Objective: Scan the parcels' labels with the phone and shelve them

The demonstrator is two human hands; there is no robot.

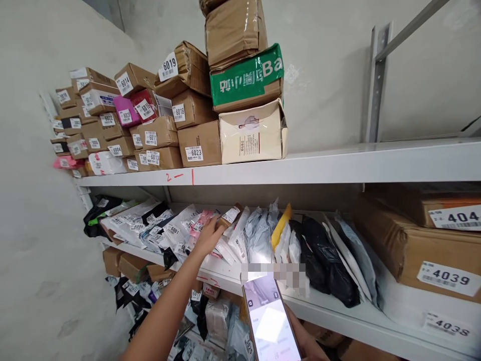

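Right hand [306, 346] grips lit rectangular smartphone [271, 321], screen up for reading | left hand [209, 238], fingers spread, holding nothing, touches upright-filed white and grey plastic mailer bags [240, 238], labels outward

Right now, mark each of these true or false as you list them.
1. The left hand reaches into the soft mailers on the middle shelf. True.
2. The right hand holds a tape gun. False: it holds a phone.
3. The green-taped box sits on the floor. False: it is stacked on the top shelf.
4. Box 4039 lies at the right. True.
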